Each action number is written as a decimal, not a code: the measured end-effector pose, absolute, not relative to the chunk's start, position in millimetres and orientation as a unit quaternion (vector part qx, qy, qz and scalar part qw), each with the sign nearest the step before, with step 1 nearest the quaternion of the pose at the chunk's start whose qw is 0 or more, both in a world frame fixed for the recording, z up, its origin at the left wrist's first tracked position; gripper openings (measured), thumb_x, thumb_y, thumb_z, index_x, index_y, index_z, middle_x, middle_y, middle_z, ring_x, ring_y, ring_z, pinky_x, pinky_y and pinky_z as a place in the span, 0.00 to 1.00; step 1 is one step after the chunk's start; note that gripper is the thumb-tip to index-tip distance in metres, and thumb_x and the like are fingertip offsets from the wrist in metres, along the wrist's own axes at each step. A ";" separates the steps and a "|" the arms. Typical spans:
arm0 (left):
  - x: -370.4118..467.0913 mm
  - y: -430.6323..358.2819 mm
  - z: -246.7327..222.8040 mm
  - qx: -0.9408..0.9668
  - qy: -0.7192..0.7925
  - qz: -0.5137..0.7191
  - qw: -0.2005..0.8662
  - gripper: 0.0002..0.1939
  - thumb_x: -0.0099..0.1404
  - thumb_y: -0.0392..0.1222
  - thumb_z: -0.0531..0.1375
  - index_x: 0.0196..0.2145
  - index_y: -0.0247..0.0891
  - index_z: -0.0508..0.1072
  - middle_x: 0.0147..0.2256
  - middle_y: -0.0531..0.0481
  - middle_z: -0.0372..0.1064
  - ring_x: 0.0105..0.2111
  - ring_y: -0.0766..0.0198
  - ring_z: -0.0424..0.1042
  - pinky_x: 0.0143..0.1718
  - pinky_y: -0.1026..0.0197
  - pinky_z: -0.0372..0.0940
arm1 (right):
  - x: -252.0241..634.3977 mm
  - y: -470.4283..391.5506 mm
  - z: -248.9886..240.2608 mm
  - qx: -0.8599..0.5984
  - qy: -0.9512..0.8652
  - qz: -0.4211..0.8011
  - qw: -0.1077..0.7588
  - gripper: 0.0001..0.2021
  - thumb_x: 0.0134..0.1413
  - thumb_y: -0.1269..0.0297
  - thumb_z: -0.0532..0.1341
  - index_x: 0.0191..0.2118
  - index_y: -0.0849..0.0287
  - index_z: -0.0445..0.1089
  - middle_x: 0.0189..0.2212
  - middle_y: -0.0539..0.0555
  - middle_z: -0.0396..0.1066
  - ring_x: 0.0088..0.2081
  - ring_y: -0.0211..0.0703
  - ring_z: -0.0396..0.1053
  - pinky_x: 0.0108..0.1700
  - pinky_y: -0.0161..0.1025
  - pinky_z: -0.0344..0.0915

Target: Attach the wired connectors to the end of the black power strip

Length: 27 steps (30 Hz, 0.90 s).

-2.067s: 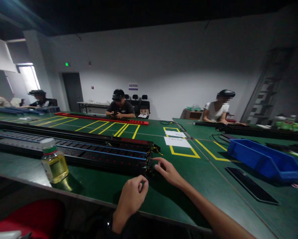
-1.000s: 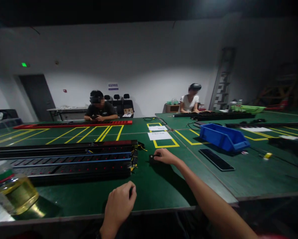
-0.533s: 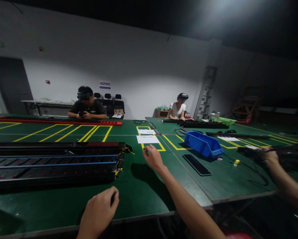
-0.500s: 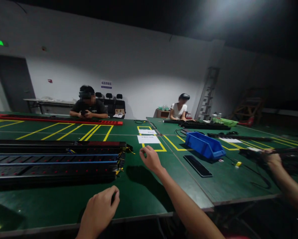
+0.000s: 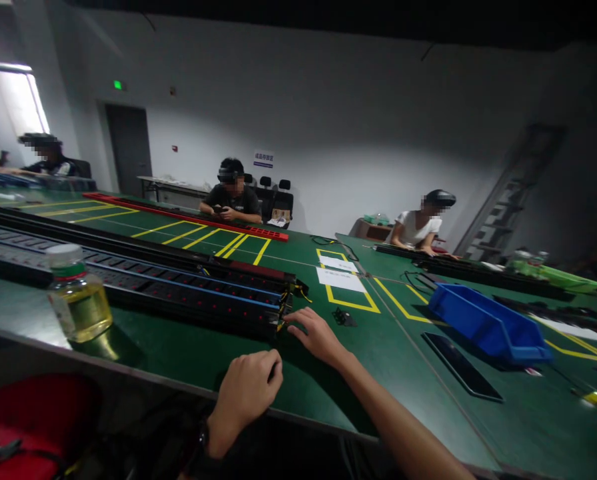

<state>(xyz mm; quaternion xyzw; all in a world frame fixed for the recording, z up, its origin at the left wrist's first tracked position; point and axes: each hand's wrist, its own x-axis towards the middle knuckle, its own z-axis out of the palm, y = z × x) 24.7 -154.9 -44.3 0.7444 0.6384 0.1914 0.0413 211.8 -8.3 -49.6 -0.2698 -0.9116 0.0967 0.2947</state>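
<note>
My left hand [image 5: 248,387] is closed at the table's near edge. Its fingers curl away from the camera, so whatever may be in them is hidden. My right hand [image 5: 318,337] reaches out with thumb and fingers apart, holding nothing that shows. Its fingertips are close to the cabled end of a long black strip assembly [image 5: 238,312] with blue lines and red dots; contact is unclear. Right of that hand lies a small black part [image 5: 344,317], with white paper sheets [image 5: 341,279] behind it.
A blue bin [image 5: 483,327] and a dark phone [image 5: 461,367] are on the right. A bottle of yellow liquid [image 5: 78,300] stands at left on the green table [image 5: 403,393]. Co-workers [image 5: 231,193] sit along the far side, near a red frame [image 5: 188,219].
My view has swung left, bringing the bottle into sight. My right hand has moved to the assembly's end and its fingers have spread. The small black part now shows near the paper.
</note>
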 end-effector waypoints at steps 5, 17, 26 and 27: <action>26.6 -156.7 -42.4 0.741 0.642 0.196 0.035 0.10 0.73 0.40 0.54 0.36 0.44 0.74 0.34 0.51 0.78 0.36 0.59 0.78 0.34 0.60 0.58 | 199.5 -9.5 -52.2 -0.257 -0.916 0.089 0.296 0.13 0.69 0.70 0.58 0.53 0.53 0.76 0.45 0.55 0.78 0.49 0.48 0.71 0.52 0.45 0.69; 26.8 -157.6 -41.3 0.743 0.637 0.201 0.040 0.11 0.73 0.39 0.52 0.37 0.44 0.74 0.35 0.50 0.79 0.37 0.58 0.79 0.35 0.60 0.60 | 188.6 -3.0 -51.5 -0.292 -0.837 0.213 0.412 0.14 0.66 0.63 0.57 0.49 0.55 0.79 0.46 0.56 0.80 0.48 0.47 0.74 0.52 0.44 0.68; 24.5 -153.6 -40.9 0.748 0.634 0.193 0.045 0.11 0.75 0.41 0.51 0.38 0.44 0.74 0.36 0.51 0.79 0.37 0.58 0.79 0.36 0.60 0.59 | 262.3 41.3 -41.8 -0.614 -0.733 0.018 0.292 0.25 0.73 0.50 0.48 0.34 0.59 0.76 0.34 0.60 0.71 0.37 0.46 0.69 0.41 0.40 0.64; 24.2 -153.3 -41.2 0.749 0.633 0.192 0.044 0.11 0.75 0.41 0.51 0.38 0.44 0.74 0.36 0.51 0.79 0.37 0.58 0.79 0.36 0.60 0.59 | 265.4 40.8 -41.8 -0.629 -0.725 0.013 0.282 0.25 0.74 0.50 0.48 0.36 0.59 0.77 0.36 0.61 0.71 0.37 0.47 0.69 0.41 0.41 0.64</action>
